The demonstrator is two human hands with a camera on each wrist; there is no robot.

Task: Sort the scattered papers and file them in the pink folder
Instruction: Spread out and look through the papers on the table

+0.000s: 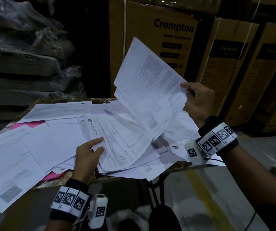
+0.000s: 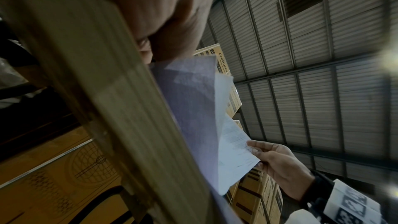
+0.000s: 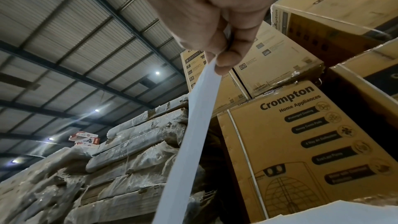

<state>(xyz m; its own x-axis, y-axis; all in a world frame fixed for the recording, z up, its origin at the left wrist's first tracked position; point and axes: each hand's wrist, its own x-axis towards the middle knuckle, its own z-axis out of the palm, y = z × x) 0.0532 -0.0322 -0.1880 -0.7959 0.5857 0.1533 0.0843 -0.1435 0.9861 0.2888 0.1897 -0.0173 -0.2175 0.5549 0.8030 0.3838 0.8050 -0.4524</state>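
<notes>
Scattered white papers [image 1: 54,142] cover a small table [image 1: 172,169]. The pink folder [image 1: 28,125] lies buried under them; only a corner shows at the far left and another near the front edge. My right hand [image 1: 195,99] holds a few printed sheets [image 1: 148,80] raised over the table's right side, thumb and fingers pinching their right edge. In the right wrist view the right hand [image 3: 224,52] pinches those sheets [image 3: 193,125], seen edge-on. My left hand [image 1: 90,152] is on the pile, thumb and forefinger pinching the left edge of a printed form [image 1: 119,144]; its other fingers are hidden.
Tall Crompton cartons [image 1: 158,47] stand close behind and to the right of the table. Plastic-wrapped flat stacks [image 1: 25,55] rise at the back left. Papers overhang the front left edge. A black table leg [image 1: 155,187] and grey floor lie below.
</notes>
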